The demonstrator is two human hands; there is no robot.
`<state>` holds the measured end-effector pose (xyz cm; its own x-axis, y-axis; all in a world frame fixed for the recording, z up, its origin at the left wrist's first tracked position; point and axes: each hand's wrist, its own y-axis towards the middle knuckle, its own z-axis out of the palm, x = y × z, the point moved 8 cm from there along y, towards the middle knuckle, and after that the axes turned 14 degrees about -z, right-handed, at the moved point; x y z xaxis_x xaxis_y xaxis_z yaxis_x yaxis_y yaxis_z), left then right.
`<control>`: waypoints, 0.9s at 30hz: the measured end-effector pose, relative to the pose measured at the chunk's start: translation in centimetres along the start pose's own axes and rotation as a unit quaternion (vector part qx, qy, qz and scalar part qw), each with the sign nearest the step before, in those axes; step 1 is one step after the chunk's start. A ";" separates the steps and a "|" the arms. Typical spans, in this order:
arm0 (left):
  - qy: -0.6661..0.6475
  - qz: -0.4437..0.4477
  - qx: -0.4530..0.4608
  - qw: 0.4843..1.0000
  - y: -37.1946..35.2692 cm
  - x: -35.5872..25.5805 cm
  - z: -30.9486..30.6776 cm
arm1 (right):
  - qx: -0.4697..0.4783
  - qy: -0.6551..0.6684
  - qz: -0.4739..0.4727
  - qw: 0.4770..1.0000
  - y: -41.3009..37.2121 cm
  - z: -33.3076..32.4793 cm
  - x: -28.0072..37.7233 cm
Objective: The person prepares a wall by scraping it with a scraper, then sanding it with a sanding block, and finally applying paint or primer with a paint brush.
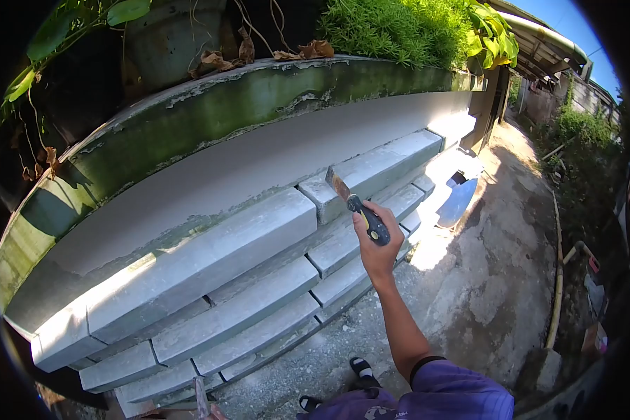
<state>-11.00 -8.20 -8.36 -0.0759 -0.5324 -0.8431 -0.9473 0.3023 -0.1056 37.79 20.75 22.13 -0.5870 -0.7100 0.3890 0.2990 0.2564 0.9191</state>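
Observation:
My right hand (pixel 381 246) is closed around the dark handle of a putty knife (pixel 338 183), thumb along its near side. The blade is rusty and points up and away from me, over the top course of a grey block wall (pixel 241 231). Its tip overlaps the top block (pixel 378 162) just right of a vertical joint. The blocks are laid in stepped rows with open gaps between some of them. My left hand is not visible. At the bottom edge, a narrow upright tool-like piece (pixel 201 397) stands in front of the lower blocks.
Behind the blocks runs a pale plastered wall under a mossy concrete ledge (pixel 259 105) with plants (pixel 399 31). A blue container (pixel 458 201) stands at the wall's far end. A concrete path (pixel 490 280) extends right, bordered by a long pipe (pixel 557 280). My sandalled feet (pixel 361 367) are below.

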 end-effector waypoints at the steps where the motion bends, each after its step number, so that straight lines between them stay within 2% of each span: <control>1: 0.001 0.000 -0.001 1.000 0.0 0.0 -0.1 | -0.012 -0.008 -0.012 1.000 0.2 -0.3 -0.1; 5: 0.006 0.012 0.009 1.000 -0.4 -0.8 0.1 | 0.004 -0.033 0.007 0.999 -0.1 0.0 -0.5; 8: 0.055 0.024 0.018 0.998 -1.2 -2.4 0.1 | 0.036 0.001 -0.019 0.999 -0.9 1.5 0.6; 11: -0.071 0.097 0.049 0.992 -1.3 -3.2 0.6 | 0.058 0.041 -0.064 0.995 -1.0 2.1 1.9; 16: -0.137 0.161 0.027 0.977 0.4 -0.2 1.2 | -0.005 -0.005 -0.006 1.000 -0.1 0.8 -0.1; 18: -0.150 0.158 0.035 0.975 -0.4 -1.5 0.8 | -0.021 0.001 0.012 1.000 -0.1 0.7 -0.8; 20: -0.152 0.126 0.056 0.979 -2.8 -5.9 -0.2 | 0.015 0.011 -0.061 0.998 0.0 1.4 0.9; 21: -0.085 0.094 0.044 0.991 -1.6 -3.5 0.6 | 0.032 0.017 -0.097 0.995 -0.2 1.8 2.0; 23: 0.050 0.031 0.019 0.998 1.8 2.7 2.2 | 0.118 0.081 -0.102 0.984 -1.3 3.4 4.4; 27: 0.071 0.032 -0.010 0.997 0.4 0.4 2.0 | 0.244 0.144 -0.166 0.945 -4.2 6.4 7.2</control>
<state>-10.81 -6.73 -9.83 -0.1788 -0.6200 -0.7639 -0.9448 0.3249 -0.0425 27.47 18.76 21.43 -0.3367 -0.9356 0.1063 -0.2890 0.2101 0.9340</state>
